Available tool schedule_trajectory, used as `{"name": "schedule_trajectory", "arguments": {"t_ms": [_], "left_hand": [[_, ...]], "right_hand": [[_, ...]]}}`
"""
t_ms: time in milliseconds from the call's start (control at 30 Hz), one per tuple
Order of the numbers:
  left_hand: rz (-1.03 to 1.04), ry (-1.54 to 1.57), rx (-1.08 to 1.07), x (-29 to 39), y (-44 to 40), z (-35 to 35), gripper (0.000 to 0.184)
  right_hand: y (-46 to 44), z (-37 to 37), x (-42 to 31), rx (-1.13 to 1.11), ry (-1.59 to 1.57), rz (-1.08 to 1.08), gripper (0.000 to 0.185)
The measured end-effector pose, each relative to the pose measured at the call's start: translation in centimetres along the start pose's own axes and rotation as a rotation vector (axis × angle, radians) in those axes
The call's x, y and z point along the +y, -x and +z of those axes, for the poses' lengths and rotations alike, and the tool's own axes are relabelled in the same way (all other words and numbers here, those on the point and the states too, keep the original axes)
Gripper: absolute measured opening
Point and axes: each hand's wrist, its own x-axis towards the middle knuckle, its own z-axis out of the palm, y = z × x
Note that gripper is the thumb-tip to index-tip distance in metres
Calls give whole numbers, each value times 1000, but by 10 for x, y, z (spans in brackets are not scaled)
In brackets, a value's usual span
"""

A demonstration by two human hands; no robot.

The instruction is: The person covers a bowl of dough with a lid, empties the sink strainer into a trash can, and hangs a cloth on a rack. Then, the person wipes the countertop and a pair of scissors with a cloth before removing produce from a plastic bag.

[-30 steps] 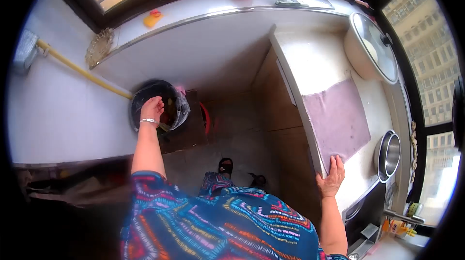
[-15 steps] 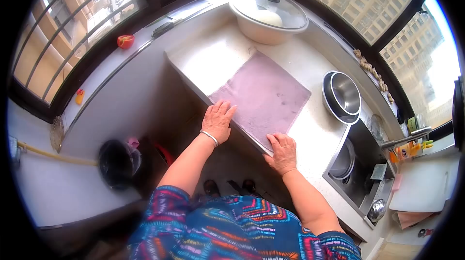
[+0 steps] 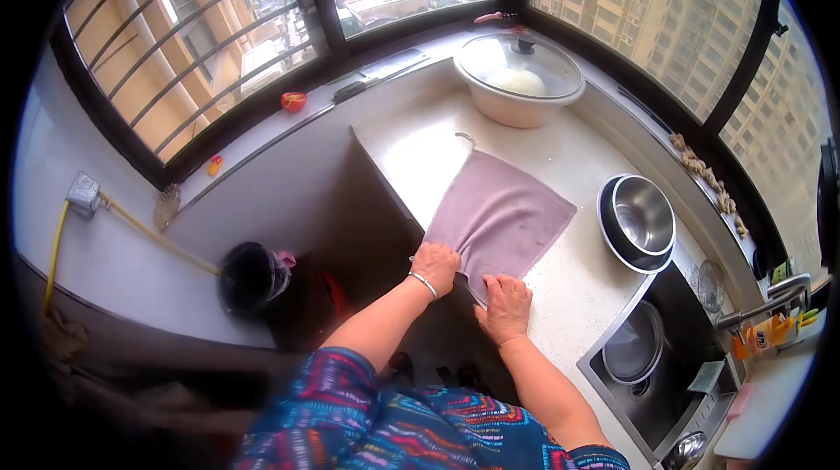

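A mauve cloth [image 3: 518, 207] lies on the pale countertop [image 3: 560, 317], with folds running away from its near edge. My left hand [image 3: 437, 263], with a bracelet at the wrist, is closed on the cloth's near left edge, at the counter's edge. At the near right corner, my right hand [image 3: 506, 305] grips the cloth between thumb and fingers. The fabric between my hands is bunched, while its far part lies fairly flat. Parts of both hands' fingertips are hidden.
A large lidded basin [image 3: 516, 107] stands behind the cloth. Nested metal bowls [image 3: 643, 216] are to the right, beside the sink [image 3: 612, 382] with a basin in it. A black bin [image 3: 249, 282] stands lower left. Ginger-like roots [image 3: 704, 174] line the right sill.
My left hand has slid right along the near edge, closer to my right hand, closing on the cloth. The cloth has gone from flat to folded and narrowed. The camera view has shifted.
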Motion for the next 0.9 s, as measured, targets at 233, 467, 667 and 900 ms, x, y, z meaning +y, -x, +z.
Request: {"name": "schedule_trajectory", "arguments": {"t_ms": [233, 467, 667, 900], "left_hand": [[-107, 224, -176, 17, 97, 2, 13], [-324, 385, 59, -11, 212, -29, 11], [-500, 352, 487, -61, 310, -77, 12], [-826, 285, 687, -121, 427, -118, 4]], "right_hand": [[6, -2, 5, -36, 3, -47, 37], [22, 0, -5, -184, -225, -437, 23], [1, -3, -121, -489, -1139, -22, 18], [-26, 13, -277, -813, -1627, -82, 15]]}}
